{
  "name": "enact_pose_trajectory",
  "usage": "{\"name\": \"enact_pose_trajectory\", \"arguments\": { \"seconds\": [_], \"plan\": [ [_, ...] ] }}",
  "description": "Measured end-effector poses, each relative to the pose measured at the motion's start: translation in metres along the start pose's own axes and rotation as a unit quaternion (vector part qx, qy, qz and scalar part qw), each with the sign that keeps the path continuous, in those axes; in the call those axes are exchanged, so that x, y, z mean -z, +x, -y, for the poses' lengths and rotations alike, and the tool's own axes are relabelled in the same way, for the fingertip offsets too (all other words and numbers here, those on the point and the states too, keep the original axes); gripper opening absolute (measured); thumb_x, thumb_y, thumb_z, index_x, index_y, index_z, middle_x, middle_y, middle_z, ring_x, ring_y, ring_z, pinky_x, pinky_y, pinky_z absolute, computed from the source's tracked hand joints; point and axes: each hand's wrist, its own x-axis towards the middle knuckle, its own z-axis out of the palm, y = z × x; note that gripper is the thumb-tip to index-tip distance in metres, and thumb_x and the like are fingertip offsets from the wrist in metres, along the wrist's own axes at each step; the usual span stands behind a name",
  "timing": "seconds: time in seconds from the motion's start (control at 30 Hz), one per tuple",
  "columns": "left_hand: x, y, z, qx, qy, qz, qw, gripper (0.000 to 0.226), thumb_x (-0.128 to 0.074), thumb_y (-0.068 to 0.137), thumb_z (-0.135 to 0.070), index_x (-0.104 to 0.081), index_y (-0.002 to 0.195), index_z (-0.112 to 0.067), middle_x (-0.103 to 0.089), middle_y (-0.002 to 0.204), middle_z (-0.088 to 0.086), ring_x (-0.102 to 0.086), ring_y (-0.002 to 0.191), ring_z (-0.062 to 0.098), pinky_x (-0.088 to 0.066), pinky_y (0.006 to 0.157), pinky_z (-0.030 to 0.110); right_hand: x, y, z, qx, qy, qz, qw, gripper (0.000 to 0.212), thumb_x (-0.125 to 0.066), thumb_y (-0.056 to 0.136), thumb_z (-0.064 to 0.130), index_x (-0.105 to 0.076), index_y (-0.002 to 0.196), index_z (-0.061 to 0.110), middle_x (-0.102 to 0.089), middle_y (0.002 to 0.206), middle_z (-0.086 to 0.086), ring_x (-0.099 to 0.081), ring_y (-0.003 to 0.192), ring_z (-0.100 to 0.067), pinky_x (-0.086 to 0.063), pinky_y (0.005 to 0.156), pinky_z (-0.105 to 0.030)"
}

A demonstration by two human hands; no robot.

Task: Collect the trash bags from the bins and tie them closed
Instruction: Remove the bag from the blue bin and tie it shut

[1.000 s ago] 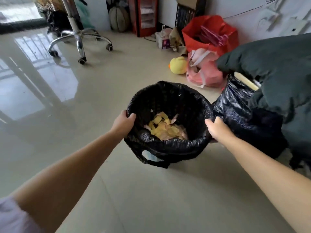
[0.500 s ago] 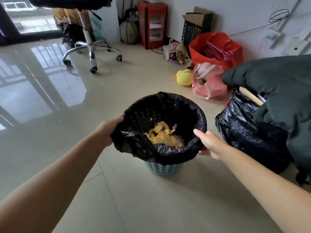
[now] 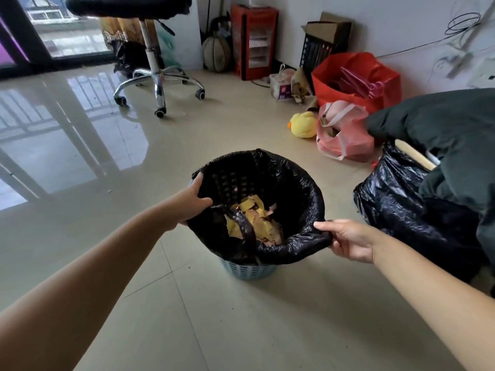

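Black bag [image 3: 292, 183] lines the blue bin [image 3: 247, 270] on the floor [image 3: 241, 317], yellow scraps [image 3: 257, 220] inside. Your left hand [image 3: 191, 203] grips its near-left rim, your right hand [image 3: 348, 241] pinches the right rim, pulled outward. Glossy tile; chair [image 3: 155, 73] behind, another black bag [image 3: 407, 207] right.

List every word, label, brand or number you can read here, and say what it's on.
No text is readable.
Small box by the wall: purple label, print too blurred to read.
Red cabinet: white panels, no legible writing.
Black trash bag, blue bin, red bag, pink bag, yellow duck toy: no print visible.
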Motion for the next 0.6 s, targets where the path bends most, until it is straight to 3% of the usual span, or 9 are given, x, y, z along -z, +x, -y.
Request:
{"name": "enact_pose_trajectory", "arguments": {
  "seconds": [0.07,0.13,0.2,0.3,0.33,0.4,0.5,0.53,0.6],
  "plan": [
    [-0.001,0.003,-0.002,0.012,-0.101,0.006,0.995,0.071,-0.04,0.093,-0.007,-0.008,0.148,-0.038,-0.054,0.122,0.009,-0.062,0.071,0.015,-0.055,0.049,0.027,-0.002,-0.001,0.01,0.011,0.008,-0.047,0.999,0.019,-0.056,0.091,0.004,-0.052,0.073,0.008,-0.057,0.041,0.0,-0.05,0.029,-0.004,-0.045,0.031,-0.014],
    [-0.003,0.003,-0.01,0.024,-0.251,0.024,0.967,0.059,-0.036,0.093,0.001,-0.028,0.144,-0.027,-0.059,0.111,0.009,-0.064,0.063,0.013,-0.055,0.047,0.024,-0.006,-0.005,0.023,0.05,0.02,-0.102,0.993,0.022,-0.052,0.092,-0.001,-0.049,0.071,0.006,-0.057,0.037,-0.002,-0.052,0.028,-0.007,-0.046,0.031,-0.017],
    [-0.003,0.007,-0.021,0.045,-0.399,0.04,0.915,0.028,-0.036,0.094,0.003,-0.053,0.111,-0.01,-0.064,0.081,0.007,-0.064,0.051,0.009,-0.055,0.044,0.021,-0.01,-0.009,0.036,0.099,0.066,-0.132,0.984,0.023,-0.049,0.092,-0.003,-0.048,0.07,0.006,-0.057,0.04,-0.004,-0.053,0.028,-0.007,-0.046,0.031,-0.017],
    [-0.001,0.011,-0.033,0.066,-0.566,0.069,0.819,0.021,-0.04,0.094,-0.006,-0.055,0.08,-0.008,-0.059,0.068,0.002,-0.06,0.059,0.009,-0.056,0.052,0.023,-0.024,-0.017,0.047,0.127,0.178,-0.086,0.972,0.023,-0.045,0.095,0.002,-0.051,0.073,0.006,-0.06,0.041,-0.002,-0.057,0.032,-0.006,-0.046,0.032,-0.015],
    [-0.002,0.008,-0.038,0.054,-0.57,0.072,0.817,0.021,-0.041,0.094,-0.01,-0.056,0.079,-0.009,-0.06,0.068,0.002,-0.06,0.06,0.01,-0.057,0.053,0.024,-0.032,-0.02,0.047,0.124,0.198,-0.059,0.97,0.022,-0.044,0.096,0.004,-0.051,0.076,0.004,-0.062,0.042,-0.003,-0.06,0.034,-0.006,-0.047,0.034,-0.015],
    [-0.01,-0.006,-0.05,0.009,-0.477,0.088,0.875,0.021,-0.047,0.094,-0.026,-0.059,0.083,-0.013,-0.064,0.068,0.0,-0.063,0.061,0.011,-0.057,0.055,0.023,-0.047,-0.026,0.044,0.125,0.205,-0.005,0.971,0.015,-0.041,0.097,0.002,-0.05,0.084,0.002,-0.068,0.05,-0.008,-0.066,0.043,-0.011,-0.05,0.037,-0.017],
    [-0.034,-0.031,-0.06,-0.078,-0.253,0.14,0.954,0.055,-0.062,0.08,-0.054,-0.059,0.118,-0.014,-0.07,0.107,-0.001,-0.067,0.095,0.011,-0.053,0.087,0.031,-0.067,-0.028,0.036,0.137,0.19,0.068,0.97,0.015,-0.039,0.096,-0.003,-0.05,0.089,0.004,-0.073,0.065,-0.013,-0.072,0.057,-0.018,-0.057,0.048,-0.023],
    [-0.043,-0.036,-0.061,-0.106,-0.191,0.159,0.963,0.071,-0.07,0.072,-0.054,-0.051,0.129,-0.016,-0.067,0.117,-0.001,-0.065,0.105,0.012,-0.051,0.095,0.034,-0.072,-0.026,0.033,0.138,0.177,0.082,0.971,0.018,-0.039,0.096,-0.002,-0.052,0.088,0.006,-0.073,0.066,-0.012,-0.072,0.058,-0.018,-0.058,0.051,-0.025],
    [-0.061,-0.042,-0.058,-0.171,-0.016,0.173,0.97,0.077,-0.075,0.073,-0.037,-0.037,0.138,-0.024,-0.065,0.117,-0.004,-0.062,0.107,0.011,-0.048,0.097,0.029,-0.077,-0.023,0.03,0.139,0.152,0.097,0.974,0.019,-0.041,0.095,0.0,-0.056,0.087,0.009,-0.073,0.066,-0.007,-0.072,0.059,-0.015,-0.059,0.053,-0.025]
  ]
}}
